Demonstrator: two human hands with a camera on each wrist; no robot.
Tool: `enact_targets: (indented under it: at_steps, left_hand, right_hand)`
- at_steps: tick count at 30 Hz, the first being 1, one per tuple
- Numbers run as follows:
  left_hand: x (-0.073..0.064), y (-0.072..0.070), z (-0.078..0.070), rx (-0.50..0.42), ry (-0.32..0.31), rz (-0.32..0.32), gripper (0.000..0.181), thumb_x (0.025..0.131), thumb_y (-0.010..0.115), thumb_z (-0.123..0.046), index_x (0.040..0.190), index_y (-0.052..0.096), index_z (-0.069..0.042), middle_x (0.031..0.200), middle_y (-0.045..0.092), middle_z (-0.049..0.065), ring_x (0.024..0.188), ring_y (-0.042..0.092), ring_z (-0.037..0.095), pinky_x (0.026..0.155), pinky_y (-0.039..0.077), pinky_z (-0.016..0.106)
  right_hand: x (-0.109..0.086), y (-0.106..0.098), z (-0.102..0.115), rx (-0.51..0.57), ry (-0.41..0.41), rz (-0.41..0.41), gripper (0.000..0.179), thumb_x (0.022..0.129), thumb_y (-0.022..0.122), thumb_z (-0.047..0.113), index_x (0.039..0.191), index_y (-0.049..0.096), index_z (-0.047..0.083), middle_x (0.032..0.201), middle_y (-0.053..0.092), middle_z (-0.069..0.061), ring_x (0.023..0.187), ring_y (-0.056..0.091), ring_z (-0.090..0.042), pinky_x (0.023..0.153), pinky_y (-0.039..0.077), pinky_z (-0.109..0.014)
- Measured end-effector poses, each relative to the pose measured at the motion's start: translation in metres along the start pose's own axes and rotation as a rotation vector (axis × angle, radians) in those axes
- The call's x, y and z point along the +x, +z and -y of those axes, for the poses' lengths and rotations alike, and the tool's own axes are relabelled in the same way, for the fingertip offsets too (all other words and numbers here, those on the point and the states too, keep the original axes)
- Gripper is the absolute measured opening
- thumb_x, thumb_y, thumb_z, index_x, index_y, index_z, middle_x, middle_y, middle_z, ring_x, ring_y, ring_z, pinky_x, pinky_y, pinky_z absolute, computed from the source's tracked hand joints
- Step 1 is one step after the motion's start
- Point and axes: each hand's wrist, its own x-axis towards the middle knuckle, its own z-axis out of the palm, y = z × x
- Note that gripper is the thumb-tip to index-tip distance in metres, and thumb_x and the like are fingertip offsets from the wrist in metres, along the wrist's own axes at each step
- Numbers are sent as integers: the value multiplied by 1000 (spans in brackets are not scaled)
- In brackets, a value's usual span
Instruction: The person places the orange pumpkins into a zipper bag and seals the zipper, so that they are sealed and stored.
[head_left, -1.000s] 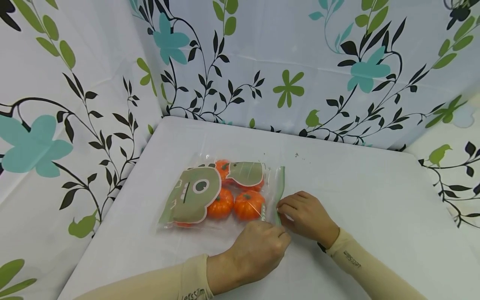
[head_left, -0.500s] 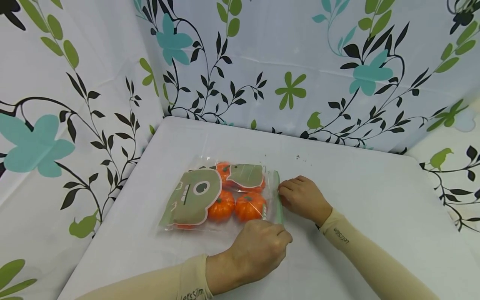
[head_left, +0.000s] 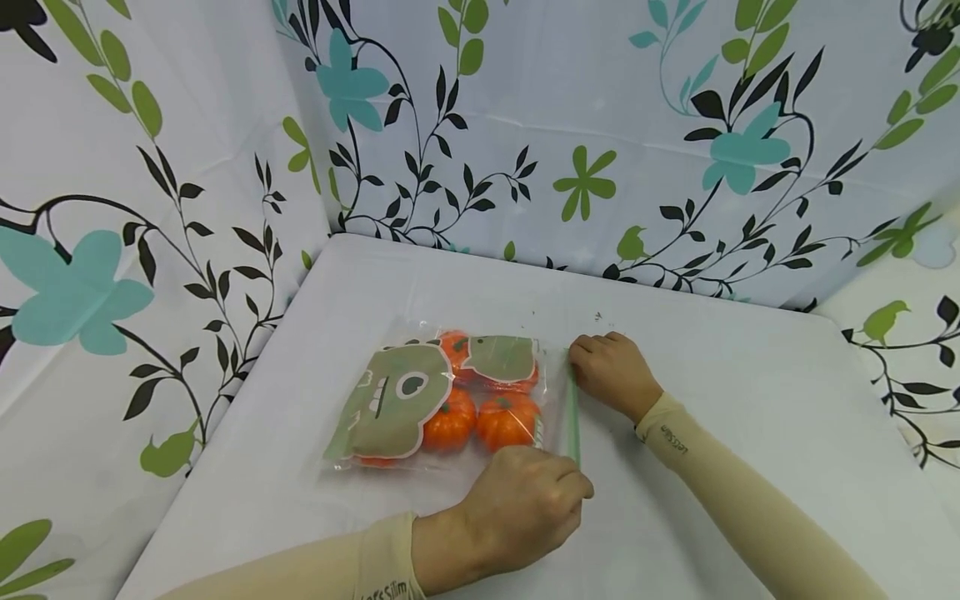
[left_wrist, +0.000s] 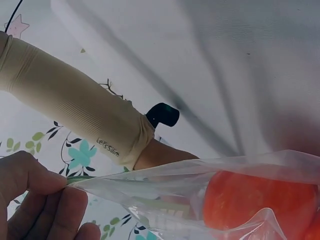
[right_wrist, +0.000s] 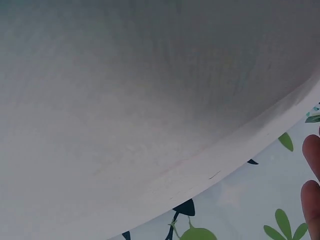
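Note:
A clear zip bag with a green cartoon print lies on the white table. Several small orange pumpkins are inside it. Its green zip strip runs along the right side. My left hand pinches the near corner of that strip; in the left wrist view, its thumb and fingers hold the bag's edge. My right hand grips the strip's far end with curled fingers. The right wrist view catches only two fingertips at its right edge.
The white table extends to the right of the bag, with a few dark specks beyond it. Curtains printed with leaves and flowers hang behind the table and at both sides.
My right hand has moved away from me along the green strip, from nearer the left hand to the far end. The left hand stays at the near corner, and the strip now looks straighter.

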Motion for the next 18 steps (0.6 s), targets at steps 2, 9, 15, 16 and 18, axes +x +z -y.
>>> enact_targets:
  at_steps: [2,9,15,16,18]
  left_hand:
    - [0,-1,-1,-19,-1,-4,10,77,76,-11,84,76,-19,76,67,-11,66,65,4,60,49,16]
    - [1,3,-2,-45,-2,-39,12,74,77,-9,83,76,-18,76,69,-10,65,66,4,61,49,16]
    - [1,14,3,-83,-63,17,13,72,78,-10,82,77,-19,76,70,-12,64,64,1,58,46,12]
    - [1,17,4,-94,-86,42,13,72,79,-11,82,78,-19,75,70,-12,63,64,0,57,45,11]
    - [-1,23,5,-116,-134,91,13,71,79,-11,80,78,-20,74,70,-12,63,63,0,56,44,11]
  right_hand:
    - [0,1,-4,1,15,4,7,80,74,6,86,71,5,90,73,-9,77,71,-23,64,53,-38]
    - [-4,7,-13,-1,36,-30,6,79,73,4,82,69,7,86,71,-7,72,70,-23,60,50,-36]
    - [-6,7,-21,-15,75,-46,5,80,69,2,81,68,7,84,70,-6,71,69,-23,60,50,-37]
    - [-6,7,-23,-17,88,-46,6,79,69,2,80,68,7,83,70,-6,70,69,-23,60,50,-38]
    - [-8,6,-25,-22,110,-37,7,78,70,1,80,68,7,81,68,-5,69,68,-24,60,50,-39]
